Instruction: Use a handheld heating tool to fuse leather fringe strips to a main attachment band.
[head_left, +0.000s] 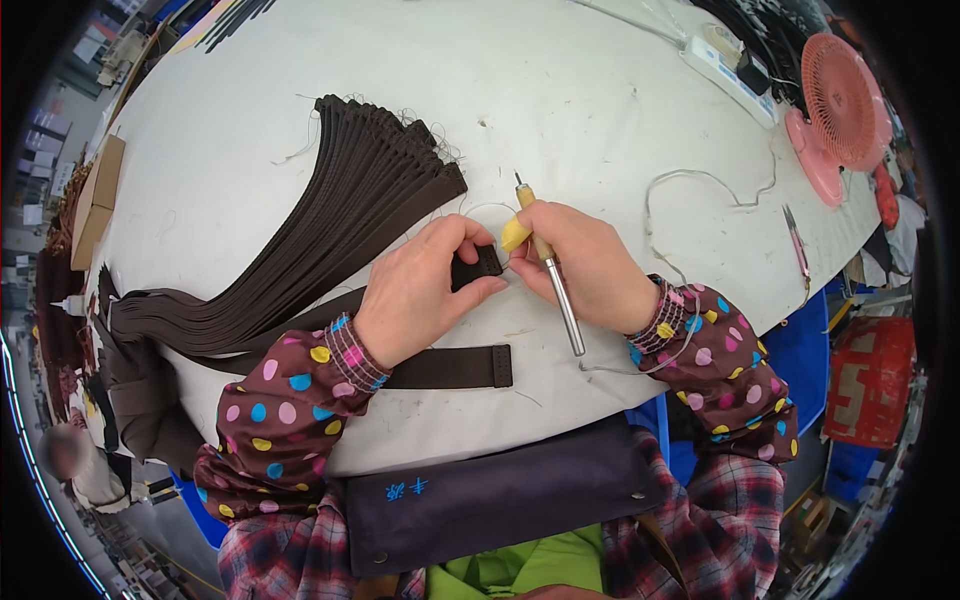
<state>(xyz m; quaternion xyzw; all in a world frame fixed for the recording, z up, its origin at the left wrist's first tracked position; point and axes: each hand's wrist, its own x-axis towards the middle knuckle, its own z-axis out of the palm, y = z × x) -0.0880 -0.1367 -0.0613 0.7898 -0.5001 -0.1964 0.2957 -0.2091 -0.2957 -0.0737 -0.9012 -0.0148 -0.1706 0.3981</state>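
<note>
One strap (489,261) is sitting between your pinched left fingers (464,232); your curled right fingers (552,219) are gripping a tool (560,292).

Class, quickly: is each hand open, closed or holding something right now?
Left hand: closed, holding a dark strap end.
Right hand: closed, holding a pen-shaped tool.

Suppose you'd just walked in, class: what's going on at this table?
A person's left hand holds a dark strap near its end. The right hand grips a corded pen-like tool, tip pointing away from the person. More dark straps lie bundled on the white table.
</note>
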